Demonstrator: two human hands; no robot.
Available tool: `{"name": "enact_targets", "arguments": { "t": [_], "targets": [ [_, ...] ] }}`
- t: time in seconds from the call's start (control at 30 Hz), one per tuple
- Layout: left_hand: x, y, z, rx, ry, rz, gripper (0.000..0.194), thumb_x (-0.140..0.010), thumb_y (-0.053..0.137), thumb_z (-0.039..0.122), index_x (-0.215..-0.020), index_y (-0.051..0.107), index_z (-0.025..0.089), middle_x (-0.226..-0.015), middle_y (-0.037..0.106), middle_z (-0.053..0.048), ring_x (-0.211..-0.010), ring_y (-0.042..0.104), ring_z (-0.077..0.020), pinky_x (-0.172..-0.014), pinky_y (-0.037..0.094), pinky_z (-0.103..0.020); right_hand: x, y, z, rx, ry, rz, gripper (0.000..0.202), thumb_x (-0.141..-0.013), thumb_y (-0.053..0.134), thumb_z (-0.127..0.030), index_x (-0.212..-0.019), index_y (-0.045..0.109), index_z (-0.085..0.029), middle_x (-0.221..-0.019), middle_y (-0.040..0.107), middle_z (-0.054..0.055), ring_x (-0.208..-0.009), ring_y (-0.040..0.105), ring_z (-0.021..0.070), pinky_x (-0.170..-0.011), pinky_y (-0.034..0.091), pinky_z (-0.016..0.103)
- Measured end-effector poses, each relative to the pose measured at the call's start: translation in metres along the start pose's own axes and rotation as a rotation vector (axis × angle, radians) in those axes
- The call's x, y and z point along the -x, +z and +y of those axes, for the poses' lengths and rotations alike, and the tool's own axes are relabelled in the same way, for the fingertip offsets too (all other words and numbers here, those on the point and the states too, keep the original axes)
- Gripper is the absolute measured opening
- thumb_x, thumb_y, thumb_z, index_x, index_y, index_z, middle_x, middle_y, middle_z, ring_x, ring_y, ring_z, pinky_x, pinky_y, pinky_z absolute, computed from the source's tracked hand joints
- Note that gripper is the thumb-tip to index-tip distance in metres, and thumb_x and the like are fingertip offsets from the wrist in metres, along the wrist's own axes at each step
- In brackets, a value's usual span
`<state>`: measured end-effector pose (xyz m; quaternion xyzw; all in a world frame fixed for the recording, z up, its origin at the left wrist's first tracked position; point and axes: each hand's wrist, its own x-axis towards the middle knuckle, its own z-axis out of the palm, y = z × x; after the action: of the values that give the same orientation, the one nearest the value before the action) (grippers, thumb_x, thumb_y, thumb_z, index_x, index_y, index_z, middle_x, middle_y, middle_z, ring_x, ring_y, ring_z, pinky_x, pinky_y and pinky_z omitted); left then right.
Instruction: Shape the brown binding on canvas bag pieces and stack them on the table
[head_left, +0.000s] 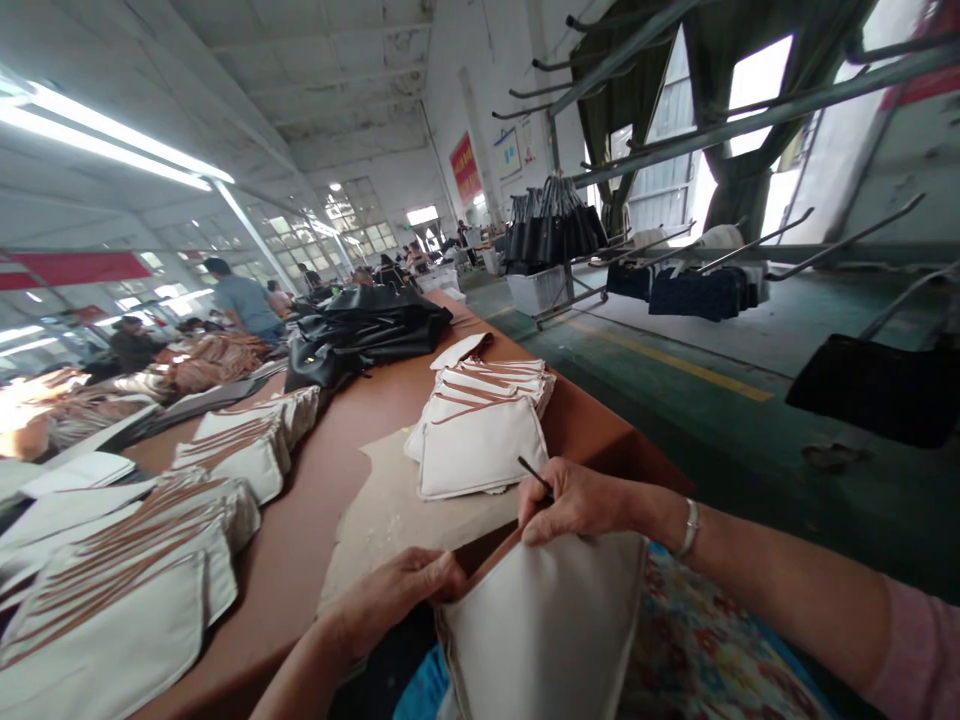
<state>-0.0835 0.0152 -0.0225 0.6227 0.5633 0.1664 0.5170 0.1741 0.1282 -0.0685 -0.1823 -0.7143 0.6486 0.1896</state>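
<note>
A heap of black material (367, 325) lies on the counter (315, 520), black bags (555, 235) cluster above a pale bin (538, 290), dark curtains (739, 195) flank bright windows (759, 78), and a yellow line (675, 361) marks the green floor (570, 355).

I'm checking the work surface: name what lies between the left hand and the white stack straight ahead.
Tan paper lies between the left hand and the white stack; the head view shows it.

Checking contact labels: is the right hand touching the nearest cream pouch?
Touching: the head view shows the right hand with its thumb on the cream pouch at its upper edge.
</note>
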Motion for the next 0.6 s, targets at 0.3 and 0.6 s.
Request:
{"name": "enact_targets", "arguments": {
  "t": [0.3, 0.6],
  "targets": [
    [0.0, -0.006, 0.002, 0.284, 0.048, -0.063, 0.035, -0.071, 0.077, 0.046, -0.079, 0.066, 0.014, -0.075, 0.062, -0.001, -0.071, 0.052, -0.0151, -0.065, 0.039, -0.022, 0.013, -0.036, 0.04, 0.006, 0.025, 0.249, 0.035, -0.076, 0.069, -0.046, -0.085, 0.065, -0.013, -0.051, 0.045, -0.008, -0.035, 0.034, 0.0051, -0.035, 0.029, 0.018],
    [-0.023, 0.045, 0.04, 0.321, 0.154, -0.183, 0.035, -0.079, 0.071, 0.044, -0.093, 0.069, 0.011, -0.084, 0.064, -0.005, -0.074, 0.051, -0.0169, -0.066, 0.036, -0.026, 0.022, -0.001, -0.003, 0.179, -0.161, 0.103, 0.038, -0.082, 0.065, -0.035, -0.113, 0.064, -0.013, -0.103, 0.066, 0.007, -0.092, 0.06, 0.0185, -0.081, 0.046, 0.028]
  ]
}}
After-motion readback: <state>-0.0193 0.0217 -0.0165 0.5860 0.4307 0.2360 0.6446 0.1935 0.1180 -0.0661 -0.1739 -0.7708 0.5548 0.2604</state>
